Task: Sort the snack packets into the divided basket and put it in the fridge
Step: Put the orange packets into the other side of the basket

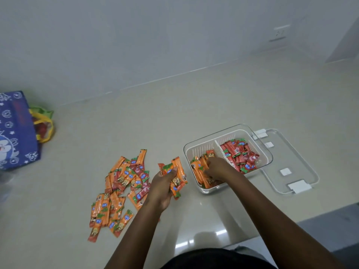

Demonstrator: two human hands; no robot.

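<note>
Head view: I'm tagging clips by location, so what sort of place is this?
Probably a home kitchen or utility room. A smooth beige counter meets a plain wall with a wall socket, and a printed shopping bag lies beside snack packets being sorted into a divided basket.

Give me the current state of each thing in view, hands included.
White divided plastic basket: open, lid off, partly filled.
Clear plastic lid: lying flat beside the basket.
Left compartment: orange packets.
Right compartment: red packets.
Loose pile of orange and red packets: unsorted, on the floor.
Left hand: grips a bunch of orange packets.
Right hand: in the left compartment, on orange packets.
Blue printed bag: open.
</note>
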